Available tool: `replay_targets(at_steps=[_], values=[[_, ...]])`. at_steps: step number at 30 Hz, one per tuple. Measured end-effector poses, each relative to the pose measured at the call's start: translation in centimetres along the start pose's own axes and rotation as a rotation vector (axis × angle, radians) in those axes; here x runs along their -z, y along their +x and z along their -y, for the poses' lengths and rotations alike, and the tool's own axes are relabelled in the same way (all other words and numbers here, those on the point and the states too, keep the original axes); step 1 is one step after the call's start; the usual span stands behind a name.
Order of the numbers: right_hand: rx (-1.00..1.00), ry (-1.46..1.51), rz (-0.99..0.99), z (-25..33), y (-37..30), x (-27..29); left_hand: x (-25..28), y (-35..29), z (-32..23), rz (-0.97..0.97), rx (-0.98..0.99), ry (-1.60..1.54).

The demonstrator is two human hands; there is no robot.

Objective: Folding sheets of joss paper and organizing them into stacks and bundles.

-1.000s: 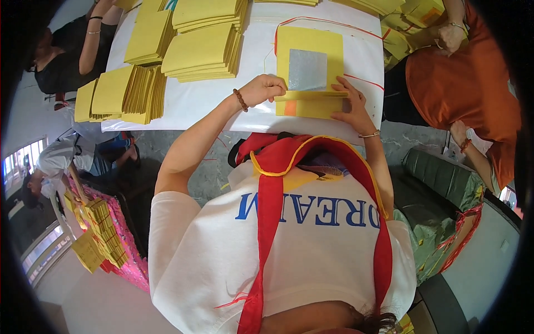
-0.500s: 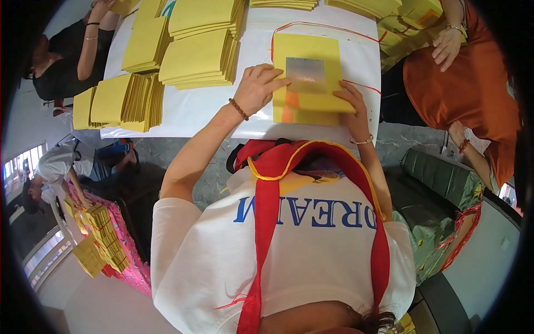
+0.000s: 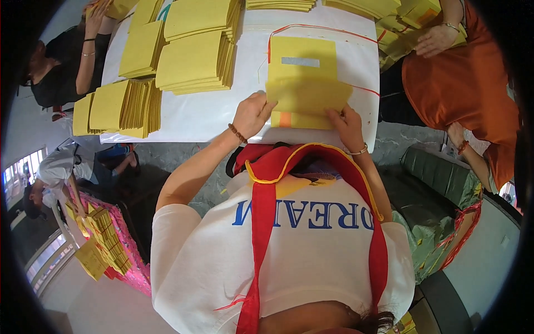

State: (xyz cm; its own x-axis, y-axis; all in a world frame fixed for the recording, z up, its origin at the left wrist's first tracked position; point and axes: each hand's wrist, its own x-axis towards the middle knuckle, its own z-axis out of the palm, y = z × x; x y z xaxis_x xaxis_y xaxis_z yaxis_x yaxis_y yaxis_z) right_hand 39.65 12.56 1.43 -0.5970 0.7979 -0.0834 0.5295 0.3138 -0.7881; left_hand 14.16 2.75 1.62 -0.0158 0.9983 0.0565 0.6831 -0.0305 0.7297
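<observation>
Bright, fairly even light fills the middle of the view, and the white sheet-covered table (image 3: 247, 72) and white short-sleeved T-shirt (image 3: 322, 261) look palest. A soft-edged shadow dulls the raised yellow paper sheet (image 3: 311, 96). At far left, the barred window (image 3: 25, 167) glows nearly white against its dim surroundings. A faint sheen lies on the dark green wrapped bundle (image 3: 439, 172). Fisheye distortion bends the outskirts, which fade into a black rim; small distant details there look soft.

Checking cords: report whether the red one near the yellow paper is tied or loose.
Loose where visible: the red cord curves beyond the yellow paper, no knot showing.
</observation>
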Motion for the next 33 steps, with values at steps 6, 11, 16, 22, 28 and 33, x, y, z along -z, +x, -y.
replay_targets(at_steps=[6,11,16,22,28,33], values=[[-0.168,0.34,-0.247,1.0,1.7,-0.8,-1.4,1.7,0.7,-0.058,0.404,-0.397],[-0.091,0.095,-0.22,0.4,1.8,-0.9,-2.5,1.3,1.7,-0.115,0.447,-0.586],[-0.169,0.256,-0.223,-0.9,2.0,-1.5,-1.9,1.6,0.6,-0.126,0.433,-0.51],[-0.168,0.255,-0.244,-1.0,2.1,-1.8,-2.2,1.9,0.9,-0.124,0.461,-0.479],[-0.19,0.267,-0.257,-1.2,2.4,-1.7,-2.0,1.9,0.2,-0.129,0.47,-0.501],[-0.091,0.152,-0.254,1.5,1.7,-0.5,-3.1,-0.3,0.7,-0.232,0.367,-0.78]])
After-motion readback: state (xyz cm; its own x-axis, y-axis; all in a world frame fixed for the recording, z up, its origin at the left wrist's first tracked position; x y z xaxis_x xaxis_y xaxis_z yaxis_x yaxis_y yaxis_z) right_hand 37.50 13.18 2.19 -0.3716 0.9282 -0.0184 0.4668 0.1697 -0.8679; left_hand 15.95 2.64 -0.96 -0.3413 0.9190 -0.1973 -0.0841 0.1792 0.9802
